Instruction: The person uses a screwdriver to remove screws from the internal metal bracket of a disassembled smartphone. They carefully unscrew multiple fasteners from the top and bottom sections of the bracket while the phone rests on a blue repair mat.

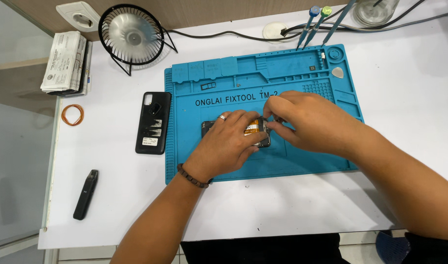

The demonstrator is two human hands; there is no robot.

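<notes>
Nearby — fan (131, 33), back cover (153, 122), vape pen (85, 194).

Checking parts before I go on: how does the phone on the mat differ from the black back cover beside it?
The opened phone lies crosswise on the blue mat, under the left hand and right hand; the back cover lies lengthwise on the white table, untouched. The phone shows orange innards; the cover is plain black. Both lie flat.

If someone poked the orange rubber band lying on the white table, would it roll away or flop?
The orange rubber band lies flat in a loose, thin ring on the white table, so it would probably slide or wobble rather than roll. It looks floppy: picked up, it would likely sag out of shape. It seems very light, and hardly breakable.
</notes>
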